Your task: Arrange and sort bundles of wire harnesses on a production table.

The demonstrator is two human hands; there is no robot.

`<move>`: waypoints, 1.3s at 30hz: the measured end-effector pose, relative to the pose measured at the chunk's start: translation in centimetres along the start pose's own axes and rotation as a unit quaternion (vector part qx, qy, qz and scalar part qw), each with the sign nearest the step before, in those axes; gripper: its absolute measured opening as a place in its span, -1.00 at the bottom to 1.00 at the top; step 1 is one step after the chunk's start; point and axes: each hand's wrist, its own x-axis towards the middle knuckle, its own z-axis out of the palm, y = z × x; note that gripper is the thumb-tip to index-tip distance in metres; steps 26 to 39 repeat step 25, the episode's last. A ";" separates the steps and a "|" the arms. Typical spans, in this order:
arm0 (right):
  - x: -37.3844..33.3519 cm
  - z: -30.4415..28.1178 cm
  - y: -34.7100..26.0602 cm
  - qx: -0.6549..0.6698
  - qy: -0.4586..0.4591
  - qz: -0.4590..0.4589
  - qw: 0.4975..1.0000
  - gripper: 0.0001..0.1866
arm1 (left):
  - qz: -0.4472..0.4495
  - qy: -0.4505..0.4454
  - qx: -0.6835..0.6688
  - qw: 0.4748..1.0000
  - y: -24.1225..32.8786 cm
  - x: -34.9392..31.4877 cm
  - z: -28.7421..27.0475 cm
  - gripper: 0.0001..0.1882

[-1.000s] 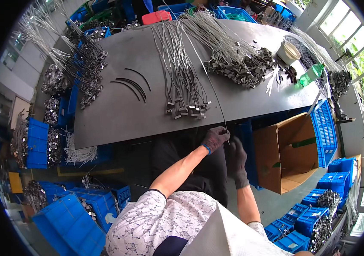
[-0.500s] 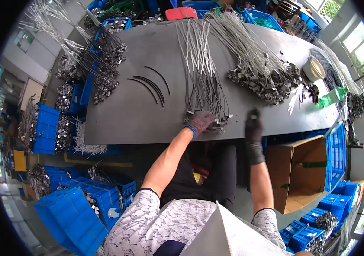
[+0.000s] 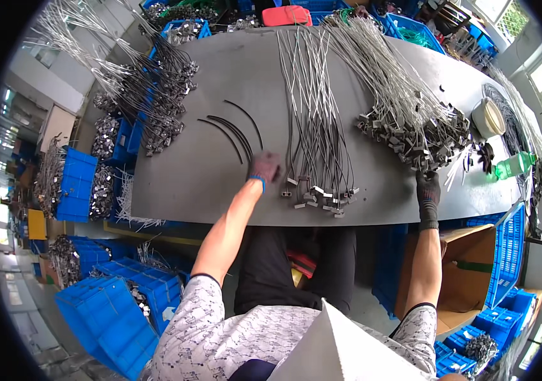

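Observation:
My left hand [image 3: 266, 166], in a dark reddish glove with a blue cuff, hangs over the table near the lower ends of several short black curved strips [image 3: 236, 132]. Motion smears its fingers. My right hand [image 3: 428, 189], in a dark grey glove, touches the near edge of a large pile of silvery cables with small metal blocks [image 3: 410, 130] on their ends. Its fingertips are drawn together there; what they pinch is too small to make out. Between my hands lies a smaller bunch of the same cables [image 3: 317, 127], its blocks [image 3: 325, 198] toward the table's near edge.
The grey metal table [image 3: 188, 190] spans the front. A pale bowl [image 3: 488, 118] and green bottle [image 3: 513, 166] stand at its right. An open cardboard box [image 3: 468, 279] sits below the right edge. Blue crates [image 3: 109, 317] stand lower left; a red case [image 3: 287, 16] lies at the back.
My left hand has left the middle bunch's blocks and moved left toward the black strips. My right hand has moved right and forward to the large pile. The view has shifted slightly.

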 end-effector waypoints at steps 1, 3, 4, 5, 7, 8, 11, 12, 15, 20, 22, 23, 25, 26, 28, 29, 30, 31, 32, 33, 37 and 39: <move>-0.6 0.1 0.5 -0.006 0.009 -0.019 1.000 -0.37 | -0.215 0.018 -0.003 0.977 -0.7 1.6 0.1 -0.70; -1.6 0.2 1.4 -0.020 -0.012 0.038 0.999 -0.41 | -0.242 0.078 0.086 0.963 -1.9 3.8 -0.7 -0.60; -1.9 -0.5 2.0 -0.028 -0.024 0.064 0.997 -0.46 | -0.217 0.095 0.135 0.962 -2.2 4.3 -0.9 -0.59; -2.6 -1.1 2.6 0.146 -0.105 0.190 0.965 -0.57 | -0.175 0.132 0.183 0.958 -2.5 4.6 -1.1 -0.58; -5.2 -2.9 4.3 0.372 -0.196 0.239 0.875 -0.66 | -0.238 0.032 0.193 0.951 -2.9 5.5 -0.6 -0.61; -6.7 -4.6 5.5 0.442 -0.297 0.239 0.812 -0.76 | -0.228 0.023 0.184 0.956 -3.1 5.9 -0.2 -0.61; -14.1 -6.3 8.9 0.131 -0.213 -0.273 0.929 -0.84 | -0.246 -0.027 0.187 0.951 -4.4 6.9 1.3 -0.65; -18.2 -6.4 10.5 0.221 -0.261 -0.154 0.927 -0.79 | -0.241 -0.050 0.202 0.948 -5.1 7.1 1.9 -0.67; -29.7 -5.5 15.7 0.148 -0.201 0.035 0.968 -0.66 | -0.167 -0.048 0.207 0.963 -8.3 7.1 3.3 -0.78; -54.9 -7.4 26.1 -0.292 -0.447 0.137 0.835 -0.71 | -0.222 -0.121 -0.032 0.967 -10.9 5.4 4.4 -0.92; -63.1 -9.1 28.7 -0.220 -0.528 0.210 0.792 -0.71 | -0.446 -0.029 -0.491 0.748 -10.4 4.0 4.8 -0.96; -66.0 -9.6 29.4 -0.170 -0.537 0.251 0.787 -0.68 | -0.443 -0.028 -0.491 0.749 -10.3 3.3 4.8 -0.96; -69.4 -9.8 30.2 -0.150 -0.460 0.240 0.841 -0.62 | -0.134 -0.063 -0.324 0.934 -10.4 1.4 4.8 -0.93; -69.4 -9.8 30.2 -0.150 -0.460 0.240 0.841 -0.62 | -0.134 -0.063 -0.324 0.934 -10.4 1.4 4.8 -0.93; -69.4 -9.8 30.2 -0.150 -0.460 0.240 0.841 -0.62 | -0.134 -0.063 -0.324 0.934 -10.4 1.4 4.8 -0.93; -69.4 -9.8 30.2 -0.150 -0.460 0.240 0.841 -0.62 | -0.134 -0.063 -0.324 0.934 -10.4 1.4 4.8 -0.93; -69.4 -9.8 30.2 -0.150 -0.460 0.240 0.841 -0.62 | -0.134 -0.063 -0.324 0.934 -10.4 1.4 4.8 -0.93; -69.4 -9.8 30.2 -0.150 -0.460 0.240 0.841 -0.62 | -0.134 -0.063 -0.324 0.934 -10.4 1.4 4.8 -0.93; -69.4 -9.8 30.2 -0.150 -0.460 0.240 0.841 -0.62 | -0.134 -0.063 -0.324 0.934 -10.4 1.4 4.8 -0.93; -69.4 -9.8 30.2 -0.150 -0.460 0.240 0.841 -0.62 | -0.134 -0.063 -0.324 0.934 -10.4 1.4 4.8 -0.93; -69.4 -9.8 30.2 -0.150 -0.460 0.240 0.841 -0.62 | -0.134 -0.063 -0.324 0.934 -10.4 1.4 4.8 -0.93; -69.4 -9.8 30.2 -0.150 -0.460 0.240 0.841 -0.62 | -0.134 -0.063 -0.324 0.934 -10.4 1.4 4.8 -0.93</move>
